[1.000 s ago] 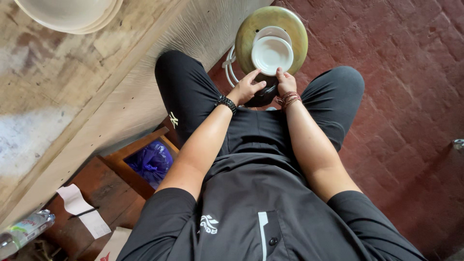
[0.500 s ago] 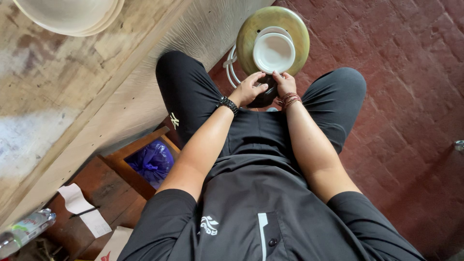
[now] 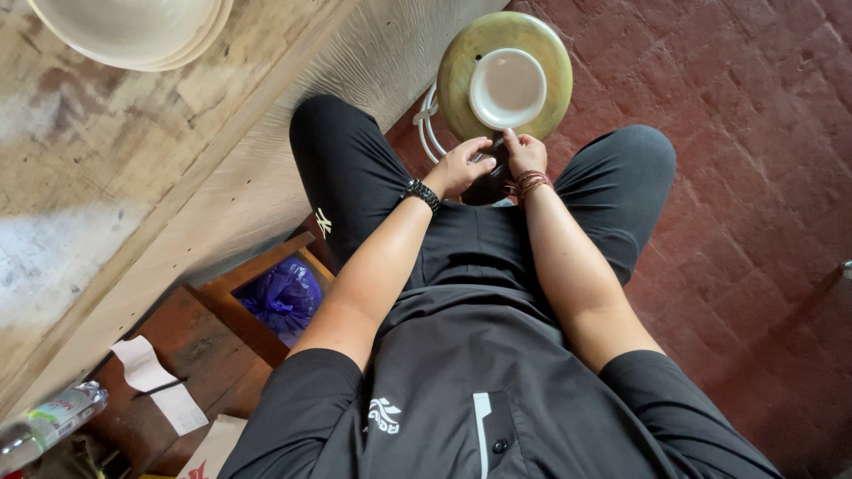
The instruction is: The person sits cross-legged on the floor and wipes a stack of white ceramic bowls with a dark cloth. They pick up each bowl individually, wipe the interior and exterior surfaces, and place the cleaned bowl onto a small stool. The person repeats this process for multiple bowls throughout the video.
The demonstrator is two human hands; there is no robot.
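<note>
Dark tool (image 3: 491, 158) pinched by both hands — left hand (image 3: 460, 167) & right hand (image 3: 525, 153), fingers clenched on it — at round wheel's (image 3: 461, 89) near edge, prob. steadying it beside white dish (image 3: 508, 87).

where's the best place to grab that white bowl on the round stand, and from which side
Probably the near rim of the white bowl, approached from the hands' side. It sits upright and open on the round stand; left hand and right hand are right below that edge.
</note>
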